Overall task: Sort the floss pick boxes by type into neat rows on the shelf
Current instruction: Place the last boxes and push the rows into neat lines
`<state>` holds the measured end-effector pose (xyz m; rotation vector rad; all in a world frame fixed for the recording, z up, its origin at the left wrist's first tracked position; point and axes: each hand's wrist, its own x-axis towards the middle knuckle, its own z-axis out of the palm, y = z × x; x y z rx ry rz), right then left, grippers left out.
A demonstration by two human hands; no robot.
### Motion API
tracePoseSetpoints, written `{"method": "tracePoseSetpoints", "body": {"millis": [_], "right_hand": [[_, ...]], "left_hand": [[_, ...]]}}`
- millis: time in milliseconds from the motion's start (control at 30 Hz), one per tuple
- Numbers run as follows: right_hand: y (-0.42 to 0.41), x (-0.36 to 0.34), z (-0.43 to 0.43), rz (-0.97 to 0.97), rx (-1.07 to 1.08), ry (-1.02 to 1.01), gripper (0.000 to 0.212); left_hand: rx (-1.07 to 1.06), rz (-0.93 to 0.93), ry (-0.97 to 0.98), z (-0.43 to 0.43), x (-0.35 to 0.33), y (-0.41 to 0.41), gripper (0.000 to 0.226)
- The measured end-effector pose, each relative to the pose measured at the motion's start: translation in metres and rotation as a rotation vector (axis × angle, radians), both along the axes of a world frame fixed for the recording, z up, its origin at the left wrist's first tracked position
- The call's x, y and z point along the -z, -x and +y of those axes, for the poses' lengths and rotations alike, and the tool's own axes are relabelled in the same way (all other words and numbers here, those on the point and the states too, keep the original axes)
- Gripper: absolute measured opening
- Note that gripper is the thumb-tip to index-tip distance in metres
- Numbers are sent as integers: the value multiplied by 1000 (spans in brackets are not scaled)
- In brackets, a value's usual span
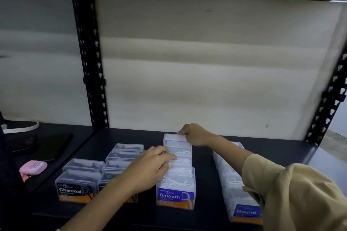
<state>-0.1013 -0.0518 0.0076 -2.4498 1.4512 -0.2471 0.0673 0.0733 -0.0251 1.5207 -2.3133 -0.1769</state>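
Clear floss pick boxes stand in rows on the dark shelf (206, 202). At the left are the Charcoal boxes (77, 184) in two short rows. The Smooth row (176, 187) runs front to back in the middle. The Round row (236, 202) stands at the right, partly hidden by my right sleeve. My left hand (150, 167) lies on the middle of the Smooth row, fingers straight on the box lids. My right hand (193, 135) reaches to the back of that row, fingers curled on the rearmost Smooth box (174, 138).
Black perforated uprights stand at the back left (90, 62) and back right (326, 103) of the shelf. A pink object (33, 168), a black flat device (50, 146) and a white curved strip (20, 128) lie on the surface to the left.
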Motion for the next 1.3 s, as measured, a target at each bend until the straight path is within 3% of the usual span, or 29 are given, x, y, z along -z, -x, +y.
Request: {"method": "tracePoseSetpoints", "body": {"millis": [300, 600, 833, 900, 933, 1033, 1100, 1200, 1300], "right_hand": [[13, -1, 13, 37, -20, -9, 42], [66, -30, 73, -15, -81, 207, 42], [113, -20, 133, -56, 29, 365, 43], [126, -7, 146, -69, 87, 368, 52], [132, 0, 151, -88, 122, 356, 68], [151, 23, 156, -144, 228, 304, 102], [159, 33, 155, -156, 274, 254, 104], [164, 40, 152, -148, 261, 203, 84], [165, 44, 152, -86, 189, 118, 108]], "left_hand": [[5, 1, 3, 1, 0, 1, 36], [5, -36, 53, 4, -4, 2, 37], [-4, -30, 116, 19, -1, 14, 46], [-6, -4, 145, 26, 4, 22, 66], [1, -1, 169, 30, 6, 28, 64], [68, 0, 264, 39, 14, 51, 35], [146, -10, 285, 44, 16, 70, 33], [263, -13, 326, 48, 20, 102, 38], [247, -90, 270, 49, 22, 131, 48]]}}
